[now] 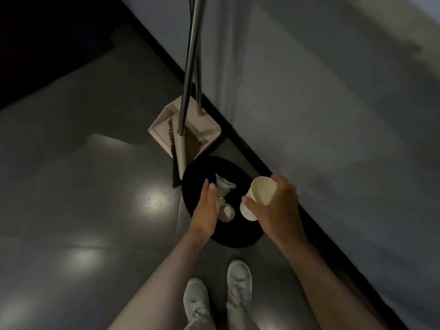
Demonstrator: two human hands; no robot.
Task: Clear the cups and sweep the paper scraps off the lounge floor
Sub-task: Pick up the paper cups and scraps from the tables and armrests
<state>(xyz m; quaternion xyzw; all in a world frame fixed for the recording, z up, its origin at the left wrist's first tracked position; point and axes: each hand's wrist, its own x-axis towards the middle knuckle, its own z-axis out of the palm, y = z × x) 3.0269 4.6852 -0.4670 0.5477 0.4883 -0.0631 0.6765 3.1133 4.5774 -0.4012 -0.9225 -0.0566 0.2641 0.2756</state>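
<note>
One cup, mouth up, base down-left

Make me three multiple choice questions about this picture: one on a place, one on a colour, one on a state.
1. Where is the dustpan? A by the wall, beyond the bin; B inside the bin; C held up.
2. What colour is the bin? A white; B black; C red.
3. What is the right hand doing? A hanging open; B making an empty fist; C holding a cup.
Answers: A, it stands at the wall's foot; B, its rim shows black; C, it grips the cup.
</note>
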